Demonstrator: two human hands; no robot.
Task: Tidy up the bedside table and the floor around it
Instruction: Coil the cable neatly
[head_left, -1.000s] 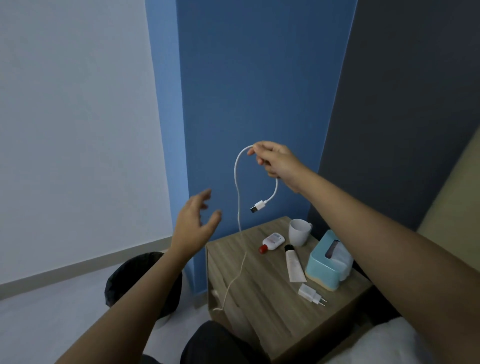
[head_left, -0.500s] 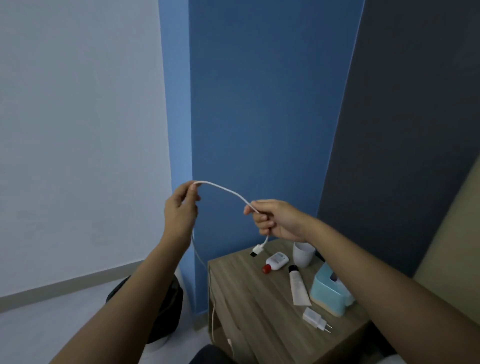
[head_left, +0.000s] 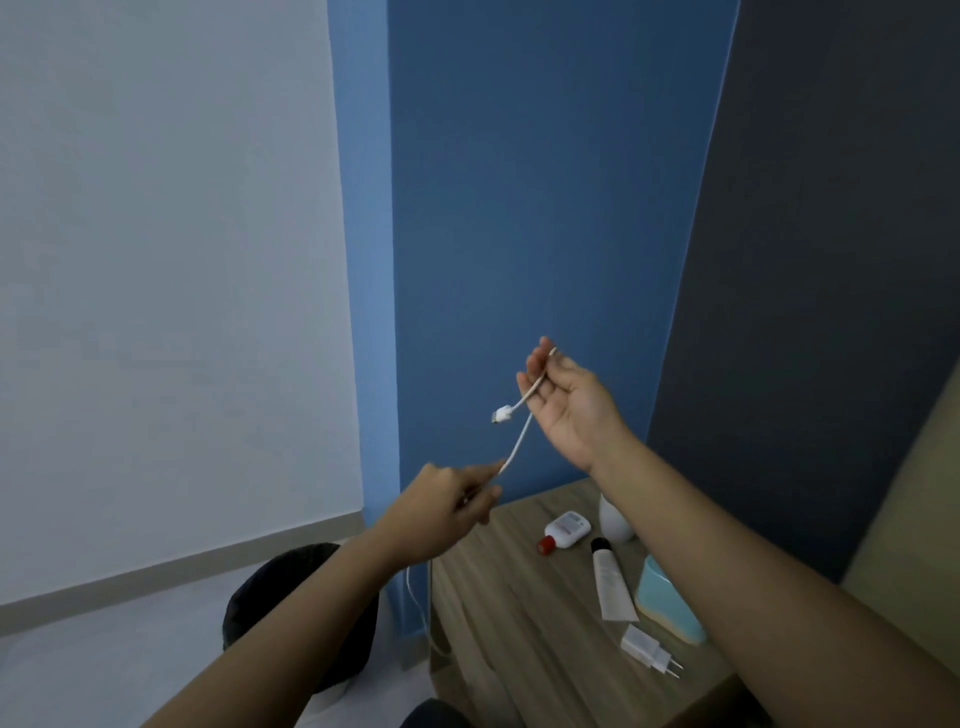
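A white charging cable (head_left: 519, 441) runs taut between both hands above the wooden bedside table (head_left: 498, 613). My right hand (head_left: 566, 400), palm up, holds the cable near its USB plug (head_left: 502, 414), with a loop over the fingers. Lower and to the left, my left hand (head_left: 441, 512) pinches the cable. The rest of the cable hangs down beside the table's left edge. On the table lie a white charger plug (head_left: 649, 649), a white tube (head_left: 610, 582), a small red-capped bottle (head_left: 565, 529), a white cup (head_left: 613, 522) and a teal tissue box (head_left: 667, 597).
A black waste bin (head_left: 280, 587) stands on the pale floor left of the table, partly behind my left forearm. Blue wall rises behind the table, a dark panel to the right. A beige headboard edge (head_left: 914, 519) shows at far right.
My right hand rose and turned palm up, looping the cable over its fingers. My left hand dropped lower and slid toward the table, still gripping the cable.
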